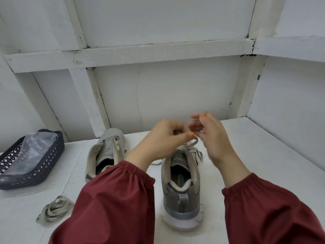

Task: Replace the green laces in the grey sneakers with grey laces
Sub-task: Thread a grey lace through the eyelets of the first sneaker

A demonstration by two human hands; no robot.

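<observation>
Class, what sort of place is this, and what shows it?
Probably a plain makeshift work booth: a white painted table boxed in by white framed wall panels, with a dark blue plastic lattice basket at one side.

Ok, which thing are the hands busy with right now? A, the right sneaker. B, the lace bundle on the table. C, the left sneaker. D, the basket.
A: the left hand and right hand meet at the lace over the right sneaker. The left sneaker stands apart from them.
</observation>
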